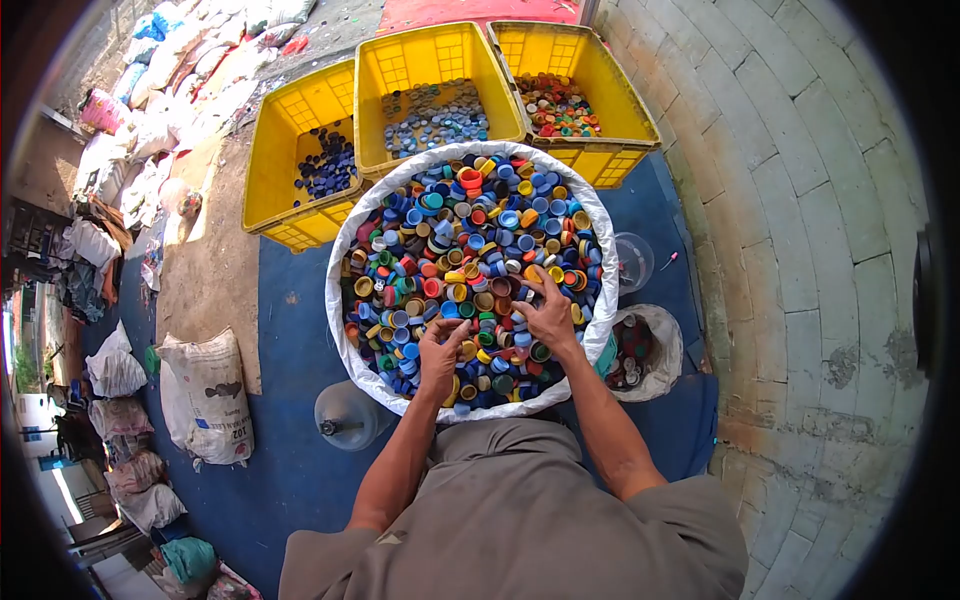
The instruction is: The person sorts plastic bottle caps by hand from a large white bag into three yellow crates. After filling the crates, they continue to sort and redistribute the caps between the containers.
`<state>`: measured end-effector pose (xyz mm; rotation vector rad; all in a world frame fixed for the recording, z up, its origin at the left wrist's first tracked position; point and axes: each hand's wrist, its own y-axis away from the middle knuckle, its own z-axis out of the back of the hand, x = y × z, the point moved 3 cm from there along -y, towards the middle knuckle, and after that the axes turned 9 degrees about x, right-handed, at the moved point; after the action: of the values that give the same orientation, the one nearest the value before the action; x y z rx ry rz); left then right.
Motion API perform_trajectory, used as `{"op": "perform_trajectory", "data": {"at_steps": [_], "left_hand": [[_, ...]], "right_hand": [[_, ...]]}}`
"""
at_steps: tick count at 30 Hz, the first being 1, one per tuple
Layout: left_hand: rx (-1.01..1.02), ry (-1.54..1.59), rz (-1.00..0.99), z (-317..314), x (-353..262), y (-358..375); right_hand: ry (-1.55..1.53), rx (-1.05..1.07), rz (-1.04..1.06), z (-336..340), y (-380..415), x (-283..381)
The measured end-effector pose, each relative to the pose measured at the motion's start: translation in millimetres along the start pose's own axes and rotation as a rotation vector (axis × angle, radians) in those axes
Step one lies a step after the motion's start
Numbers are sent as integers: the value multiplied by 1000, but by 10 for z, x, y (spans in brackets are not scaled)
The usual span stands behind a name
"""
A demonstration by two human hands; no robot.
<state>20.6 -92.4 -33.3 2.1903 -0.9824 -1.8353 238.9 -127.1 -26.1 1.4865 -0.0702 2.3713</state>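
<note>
A big round container with a white sack rim stands in front of me, heaped with plastic bottle caps in blue, yellow, red, green and brown. Over the near left part of the heap is my left hand, its fingers curled and thumb close to the fingertips. Whatever those fingers may hold is too small to make out. My right hand reaches over the right middle of the heap, with thumb and forefinger apart. An orange-yellow cap lies at its fingertips.
Beyond the container stand three yellow crates: the left crate with dark blue caps, the middle crate with pale caps, the right crate with red-orange caps. Clear jugs and a small sack flank it. A block wall rises at right.
</note>
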Motion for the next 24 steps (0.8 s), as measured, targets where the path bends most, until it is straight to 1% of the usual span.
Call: {"op": "perform_trajectory", "data": {"at_steps": [1, 2, 5, 6, 7, 9, 10, 13, 17, 21, 22, 24], "left_hand": [[20, -119, -49, -39, -48, -58], [9, -208, -126, -86, -79, -153], [-8, -613, -370, -277, -260, -491], [-4, -639, -373, -392, -352, -587], [2, -665, -378, -486, -410, -683], [6, -791, -397, -628, -463, -918], [-13, -856, -463, -676, -430, -1063], [-12, -1030, -498, -793, -378, -1331], [-25, -1111, -317, -903, -368, -1433], [-58, -1154, -264, -974, -374, -1434], [-51, -1113, -246, -988, -400, -1405], [-73, -1041, -431, -951, -337, -1441]], "right_hand": [[-97, -4, -94, 56, 60, 19], [-363, -43, -105, 21, 107, -105], [-1165, 38, -272, 114, 332, -237], [-1353, 80, -276, 124, 397, -250], [-1505, 70, -277, 139, 476, -234], [-1705, 7, -351, 170, 623, -204], [-1699, -4, -357, 194, 684, -206], [-1701, -29, -355, 245, 832, -253], [-1707, -30, -296, 330, 961, -320], [-1738, -14, -279, 368, 1024, -416], [-1731, -10, -286, 385, 1022, -419], [-1725, -22, -297, 412, 1003, -404]]}}
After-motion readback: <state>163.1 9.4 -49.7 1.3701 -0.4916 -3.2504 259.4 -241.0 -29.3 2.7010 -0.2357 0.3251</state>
